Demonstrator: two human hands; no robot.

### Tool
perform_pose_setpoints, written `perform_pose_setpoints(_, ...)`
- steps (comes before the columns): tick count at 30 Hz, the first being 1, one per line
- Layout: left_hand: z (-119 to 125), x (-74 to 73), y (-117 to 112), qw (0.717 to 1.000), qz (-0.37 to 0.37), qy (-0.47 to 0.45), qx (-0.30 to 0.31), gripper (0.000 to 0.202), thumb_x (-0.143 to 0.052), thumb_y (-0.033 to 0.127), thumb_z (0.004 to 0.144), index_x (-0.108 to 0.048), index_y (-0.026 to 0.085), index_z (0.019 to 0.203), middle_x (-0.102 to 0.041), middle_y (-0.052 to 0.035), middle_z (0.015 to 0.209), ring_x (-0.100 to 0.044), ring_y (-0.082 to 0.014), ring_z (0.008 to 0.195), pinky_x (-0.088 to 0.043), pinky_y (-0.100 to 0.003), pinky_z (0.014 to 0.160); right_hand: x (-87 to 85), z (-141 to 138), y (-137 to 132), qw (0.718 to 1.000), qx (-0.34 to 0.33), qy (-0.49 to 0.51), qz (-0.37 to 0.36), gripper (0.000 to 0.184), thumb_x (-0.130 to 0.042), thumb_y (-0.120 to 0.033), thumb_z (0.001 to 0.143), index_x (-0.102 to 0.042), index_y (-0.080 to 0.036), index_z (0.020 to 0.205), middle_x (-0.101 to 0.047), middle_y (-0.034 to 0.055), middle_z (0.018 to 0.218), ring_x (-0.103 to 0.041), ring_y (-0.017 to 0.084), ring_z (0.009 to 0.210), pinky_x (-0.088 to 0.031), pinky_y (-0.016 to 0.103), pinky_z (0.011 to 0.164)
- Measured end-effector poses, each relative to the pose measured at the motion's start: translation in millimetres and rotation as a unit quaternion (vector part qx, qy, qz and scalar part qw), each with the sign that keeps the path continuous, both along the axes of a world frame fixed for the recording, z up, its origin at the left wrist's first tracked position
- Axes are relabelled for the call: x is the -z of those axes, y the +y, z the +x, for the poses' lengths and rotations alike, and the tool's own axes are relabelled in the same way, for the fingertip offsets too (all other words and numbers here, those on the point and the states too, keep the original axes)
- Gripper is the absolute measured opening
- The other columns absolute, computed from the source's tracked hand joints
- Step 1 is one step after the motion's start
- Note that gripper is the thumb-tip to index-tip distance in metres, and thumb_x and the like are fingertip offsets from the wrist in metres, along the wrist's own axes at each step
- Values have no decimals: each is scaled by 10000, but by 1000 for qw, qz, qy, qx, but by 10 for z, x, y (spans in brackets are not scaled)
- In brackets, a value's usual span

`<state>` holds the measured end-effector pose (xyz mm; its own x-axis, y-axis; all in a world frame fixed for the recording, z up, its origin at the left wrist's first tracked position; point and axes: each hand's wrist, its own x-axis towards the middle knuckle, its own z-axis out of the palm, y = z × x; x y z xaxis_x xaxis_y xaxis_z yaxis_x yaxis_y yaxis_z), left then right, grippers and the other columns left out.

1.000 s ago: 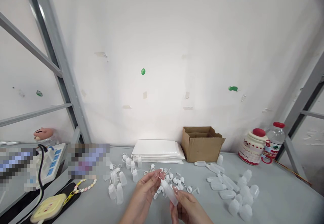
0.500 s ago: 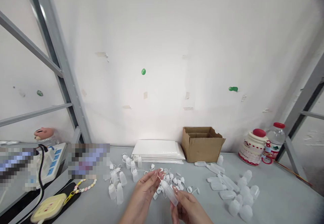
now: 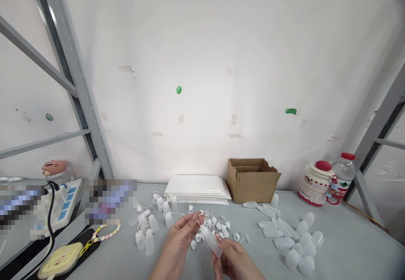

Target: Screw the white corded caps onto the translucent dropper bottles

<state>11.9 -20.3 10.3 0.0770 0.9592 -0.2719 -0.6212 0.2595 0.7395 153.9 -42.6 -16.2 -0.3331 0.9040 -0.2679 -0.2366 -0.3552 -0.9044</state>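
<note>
My right hand (image 3: 234, 258) is closed on a translucent white squeeze bottle (image 3: 211, 241), which tilts with its neck up and to the left. At the neck end, the fingers of my left hand (image 3: 181, 237) pinch a small white cap (image 3: 200, 218), partly hidden by the fingertips; a thin strap seems to run from it toward the bottle. Behind and beneath the hands lies a loose pile of white caps (image 3: 224, 228) with straps. To the left stand several capped bottles (image 3: 149, 242). Several capless bottles (image 3: 284, 243) lie in a heap on the right.
A stack of white flat sheets (image 3: 196, 185) and an open cardboard box (image 3: 253, 187) sit against the wall. A cream-and-red jar (image 3: 313, 185) and a red-capped bottle (image 3: 346, 172) stand at the right. On the left are a power strip (image 3: 68, 206) and a yellow case (image 3: 61, 259) with a beaded strap.
Almost nothing differs. Both hands keep their hold on the bottle and cap, with only a tiny shift of the view.
</note>
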Motion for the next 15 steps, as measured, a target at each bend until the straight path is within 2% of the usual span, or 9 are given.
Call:
perform_pose_setpoints(5, -3, 7, -10, 999, 16, 38, -23, 262, -810, 255, 481, -721, 139, 699, -749, -82, 769, -662, -193, 815, -461, -260, 830, 67, -31, -6, 1000, 27, -6, 1, 596, -542, -746, 523, -531, -152, 477, -487, -20, 288, -395, 68, 276, -239, 201, 376)
perform_pose_setpoints(10, 10, 34, -9, 996, 24, 81, -40, 264, -790, 267, 506, -719, 143, 728, -747, -95, 813, -646, -250, 908, -407, -346, 936, 162, -109, -11, 996, 68, -46, -24, 658, -461, -836, 433, -504, -180, 452, -451, -31, 255, -343, 62, 260, -219, 204, 360)
perform_pose_setpoints(15, 26, 49, -16, 996, 10, 82, -41, 233, -771, 240, 539, -717, 146, 745, -746, -97, 847, -631, -250, 961, -398, -340, 960, 237, -138, 11, 992, 102, -76, -25, 661, -442, -847, 430, -488, -188, 448, -457, -26, 257, -349, 66, 259, -233, 198, 356)
